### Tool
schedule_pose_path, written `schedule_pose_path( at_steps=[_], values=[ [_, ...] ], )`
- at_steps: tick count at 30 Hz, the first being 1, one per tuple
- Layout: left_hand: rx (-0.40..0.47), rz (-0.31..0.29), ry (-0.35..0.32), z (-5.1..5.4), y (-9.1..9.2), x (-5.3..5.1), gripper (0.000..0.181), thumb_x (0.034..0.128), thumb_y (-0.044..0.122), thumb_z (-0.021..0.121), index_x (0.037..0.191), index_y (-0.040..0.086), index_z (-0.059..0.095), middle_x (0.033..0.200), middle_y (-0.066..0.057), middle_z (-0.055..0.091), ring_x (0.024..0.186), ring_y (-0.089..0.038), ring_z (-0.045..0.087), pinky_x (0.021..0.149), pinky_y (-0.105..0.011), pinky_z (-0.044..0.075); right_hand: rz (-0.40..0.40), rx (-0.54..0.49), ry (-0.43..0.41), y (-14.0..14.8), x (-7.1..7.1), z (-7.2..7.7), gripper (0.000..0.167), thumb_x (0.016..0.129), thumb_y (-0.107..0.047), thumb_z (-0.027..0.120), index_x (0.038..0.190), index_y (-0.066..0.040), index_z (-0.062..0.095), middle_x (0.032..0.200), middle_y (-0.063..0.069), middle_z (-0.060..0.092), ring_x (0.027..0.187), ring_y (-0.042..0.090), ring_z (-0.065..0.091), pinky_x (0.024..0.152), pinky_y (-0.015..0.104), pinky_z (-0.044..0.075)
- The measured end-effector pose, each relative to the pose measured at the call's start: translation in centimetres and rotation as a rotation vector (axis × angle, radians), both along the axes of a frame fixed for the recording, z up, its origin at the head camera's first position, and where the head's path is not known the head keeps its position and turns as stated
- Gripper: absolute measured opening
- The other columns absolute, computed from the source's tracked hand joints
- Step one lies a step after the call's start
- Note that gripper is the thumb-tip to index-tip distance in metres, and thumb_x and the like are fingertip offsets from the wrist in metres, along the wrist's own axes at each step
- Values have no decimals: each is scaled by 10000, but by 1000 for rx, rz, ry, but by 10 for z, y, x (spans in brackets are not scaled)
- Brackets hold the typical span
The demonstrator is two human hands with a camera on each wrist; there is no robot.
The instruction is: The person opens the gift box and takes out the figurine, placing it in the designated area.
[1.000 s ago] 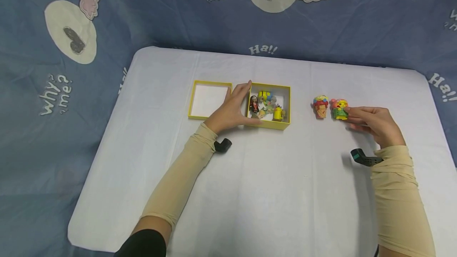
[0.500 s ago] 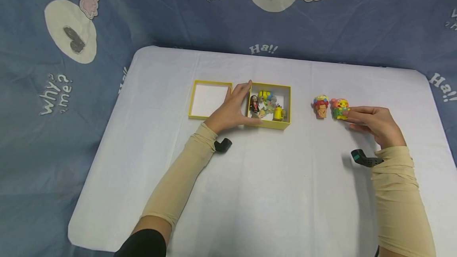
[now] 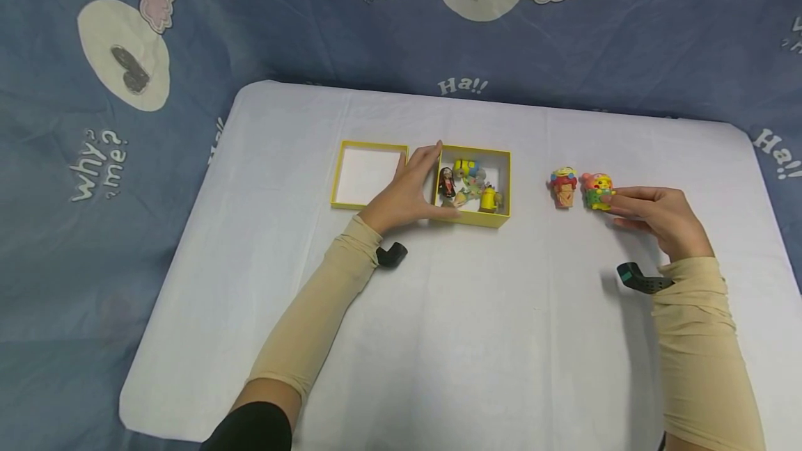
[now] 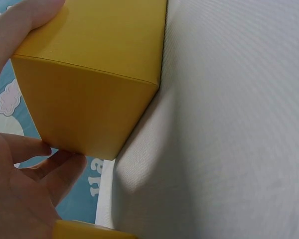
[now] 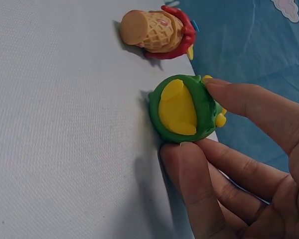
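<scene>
My left hand point(image 3: 410, 190) grips the left end of an open yellow box point(image 3: 504, 190), with the thumb on its front wall and the fingers at the back. In the left wrist view, the fingertips touch the box's plain yellow side point(image 4: 84, 104). Several small toy figures lie inside, including a dark-haired one point(image 3: 446, 183) and a yellow one point(image 3: 488, 199). My right hand point(image 3: 654, 218) pinches a toy figure point(image 3: 597, 191) with a yellow face and green body; its green and yellow underside point(image 5: 177, 107) shows in the right wrist view. Left of it lies an ice-cream-cone figure point(image 3: 563, 188).
A shallow yellow-edged lid point(image 3: 363, 176) with a white inside lies left of the box, partly behind my left hand. Everything rests on a white-covered table point(image 3: 470, 326). A blue patterned cloth point(image 3: 301, 26) hangs behind and at the left.
The yellow and green figure has shifted very slightly right between my right fingers. My left hand, the box and the cone figure stay in place.
</scene>
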State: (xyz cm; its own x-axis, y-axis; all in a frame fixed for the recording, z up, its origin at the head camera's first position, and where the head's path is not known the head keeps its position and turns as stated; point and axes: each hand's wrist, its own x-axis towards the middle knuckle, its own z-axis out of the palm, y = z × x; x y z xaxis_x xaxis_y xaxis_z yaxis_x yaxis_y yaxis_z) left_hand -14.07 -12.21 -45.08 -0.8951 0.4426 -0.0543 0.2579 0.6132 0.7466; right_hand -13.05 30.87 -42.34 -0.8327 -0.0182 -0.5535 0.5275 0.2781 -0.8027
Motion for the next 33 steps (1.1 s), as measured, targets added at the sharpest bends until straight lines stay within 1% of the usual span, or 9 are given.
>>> schedule_pose_path(
  at_steps=[13, 18, 23, 24, 25, 28, 29, 31, 33],
  values=[
    [-10, 8, 10, 0, 1, 0, 1309, 727, 594, 883, 1673, 110, 120, 1674, -83, 262, 1603, -271, 191, 1330, -449, -129, -4, 67, -3, 0, -1, 0, 165, 896, -247, 825, 832, -370, 734, 881, -269, 675, 802, -37, 722, 734, 190, 639],
    [-9, 10, 10, -1, 1, 0, 1305, 729, 591, 883, 1673, 108, 122, 1675, -85, 261, 1603, -276, 189, 1330, -449, -128, 13, 90, 9, 0, 0, 1, 159, 904, -269, 816, 841, -381, 721, 882, -283, 672, 808, -46, 721, 742, 193, 640],
    [-11, 7, 14, -1, 0, 0, 1307, 729, 590, 884, 1673, 107, 120, 1675, -87, 261, 1603, -267, 192, 1330, -453, -128, 16, 165, 48, -2, 2, 3, 104, 879, -370, 829, 898, -390, 729, 911, -308, 646, 830, -68, 703, 767, 194, 639],
    [-12, 6, 14, -1, 0, 0, 1307, 730, 591, 884, 1673, 108, 119, 1675, -87, 260, 1604, -267, 188, 1330, -451, -129, 22, 199, 58, -2, 3, 4, 129, 875, -403, 827, 961, -357, 742, 926, -314, 632, 836, -79, 693, 775, 192, 638],
    [-11, 5, 15, -1, 0, 0, 1308, 729, 593, 884, 1673, 109, 119, 1675, -87, 261, 1605, -268, 185, 1330, -450, -130, 31, 239, 67, -3, 4, 4, 219, 872, -438, 820, 1040, -318, 749, 941, -317, 616, 838, -88, 684, 778, 186, 635],
    [-10, 6, 13, -1, 0, 0, 1308, 728, 593, 884, 1674, 115, 117, 1675, -83, 260, 1610, -272, 169, 1328, -439, -136, 49, 357, 83, -5, 5, 8, 601, 860, -529, 798, 1313, -152, 684, 1016, -274, 589, 824, -94, 681, 756, 151, 611],
    [-9, 7, 12, -1, 0, 0, 1310, 727, 592, 885, 1675, 118, 116, 1675, -82, 259, 1611, -275, 163, 1328, -435, -138, 58, 391, 90, -6, 5, 9, 705, 862, -551, 785, 1380, -95, 638, 1074, -229, 601, 818, -92, 687, 745, 138, 597],
    [-8, 8, 9, -1, 0, 0, 1314, 722, 594, 887, 1675, 123, 115, 1674, -80, 260, 1613, -277, 156, 1327, -427, -141, 71, 443, 105, -9, 5, 11, 797, 870, -574, 764, 1431, -35, 592, 1191, -122, 617, 795, -85, 698, 732, 120, 572],
    [-8, 8, 8, -1, 0, 0, 1313, 722, 592, 888, 1676, 125, 116, 1675, -77, 259, 1614, -273, 152, 1327, -422, -144, 69, 478, 120, -13, 5, 14, 816, 866, -594, 756, 1430, -26, 596, 1296, -4, 625, 782, -79, 707, 733, 109, 567]
  ],
)
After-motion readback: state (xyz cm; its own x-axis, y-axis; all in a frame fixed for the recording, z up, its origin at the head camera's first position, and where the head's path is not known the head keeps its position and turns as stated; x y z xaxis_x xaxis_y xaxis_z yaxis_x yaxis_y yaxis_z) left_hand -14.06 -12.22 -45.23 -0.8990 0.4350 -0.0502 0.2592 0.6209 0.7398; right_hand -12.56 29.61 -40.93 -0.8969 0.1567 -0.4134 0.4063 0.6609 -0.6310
